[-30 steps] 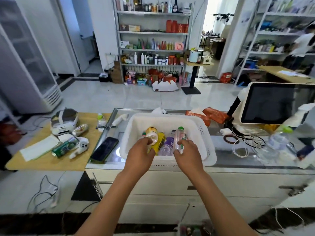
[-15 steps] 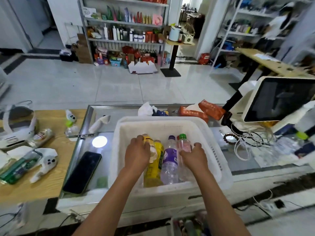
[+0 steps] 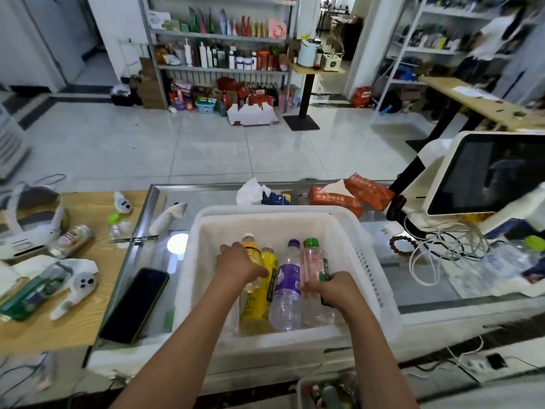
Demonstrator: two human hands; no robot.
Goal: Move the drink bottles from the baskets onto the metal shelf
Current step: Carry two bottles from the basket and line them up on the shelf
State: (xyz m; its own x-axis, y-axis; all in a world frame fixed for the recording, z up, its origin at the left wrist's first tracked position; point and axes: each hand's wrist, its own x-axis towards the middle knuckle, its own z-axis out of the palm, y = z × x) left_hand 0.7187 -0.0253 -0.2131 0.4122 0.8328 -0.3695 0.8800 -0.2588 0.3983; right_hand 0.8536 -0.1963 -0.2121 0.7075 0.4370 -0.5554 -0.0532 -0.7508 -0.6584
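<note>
Now lower in the white basket [image 3: 365, 261], left hand [image 3: 239, 265] closed round the orange bottle [image 3: 250, 255], right hand [image 3: 333, 287] wrapped round the pink bottle [image 3: 312, 264], ready for lifting.

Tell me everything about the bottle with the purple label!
The purple-label bottle is clear plastic with a purple cap and a purple wrap round its upper body. It looks nearly empty and lies in the white basket, cap pointing away. The yellow bottle is against its left side and the pink bottle on its right. The right hand, gripping the pink bottle, has fingers right beside it; contact is unclear.
</note>
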